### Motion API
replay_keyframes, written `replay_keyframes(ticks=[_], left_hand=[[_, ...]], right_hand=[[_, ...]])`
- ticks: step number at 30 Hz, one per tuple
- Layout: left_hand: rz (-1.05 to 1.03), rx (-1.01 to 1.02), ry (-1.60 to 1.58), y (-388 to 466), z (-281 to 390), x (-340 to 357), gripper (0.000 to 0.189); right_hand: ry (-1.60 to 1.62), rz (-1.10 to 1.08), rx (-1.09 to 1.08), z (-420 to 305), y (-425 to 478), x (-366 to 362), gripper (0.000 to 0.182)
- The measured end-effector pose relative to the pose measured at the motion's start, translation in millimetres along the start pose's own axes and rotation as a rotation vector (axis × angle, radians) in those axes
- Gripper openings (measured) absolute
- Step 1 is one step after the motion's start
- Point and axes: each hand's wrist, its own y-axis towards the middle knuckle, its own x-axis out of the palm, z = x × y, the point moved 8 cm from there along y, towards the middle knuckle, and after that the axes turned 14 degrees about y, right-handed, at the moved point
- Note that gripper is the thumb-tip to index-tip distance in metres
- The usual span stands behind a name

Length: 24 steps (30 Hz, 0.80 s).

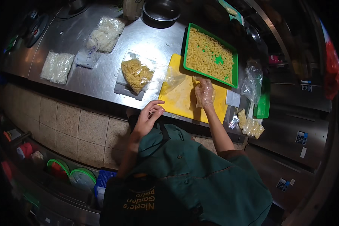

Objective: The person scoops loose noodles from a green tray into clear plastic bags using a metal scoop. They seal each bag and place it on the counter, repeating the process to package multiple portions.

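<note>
My right hand (pixel 204 91), in a clear plastic glove, is over the yellow cutting board (pixel 180 104) with some pasta pieces at its fingertips. Beyond it a green tray (pixel 236 67) holds a layer of spiral pasta (pixel 206 53), with gaps showing the tray's bottom. My bare left hand (pixel 149 114) is at the table's front edge by the board's left corner, fingers loosely bent and nothing seen in them. A clear plastic bag of spiral pasta (pixel 137 75) rests on a flat scale (pixel 121 89), its loose mouth reaching over the board.
Bagged white food (pixel 57 67) and another such bag (pixel 106 34) lie on the steel table (pixel 87 80) at left. A metal bowl (pixel 161 11) stands at the back. Crumpled plastic bags (pixel 252 82), a green tray (pixel 262 104) and small filled packets (pixel 252 127) are at right.
</note>
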Motion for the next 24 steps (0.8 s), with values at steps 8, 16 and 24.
replay_keyframes(ticks=[8,16,24], left_hand=[[-0.005,-0.004,0.048,20,-3,-3,0.04],[0.363,0.089,0.118,77,-8,-7,0.065],[0.634,0.132,0.093,77,9,-7,0.035]], right_hand=[[-0.28,0.063,-0.1,37,5,0,0.052],[-0.383,-0.296,-0.172,-26,20,43,0.056],[-0.25,-0.289,-0.388,-22,0,45,0.02]])
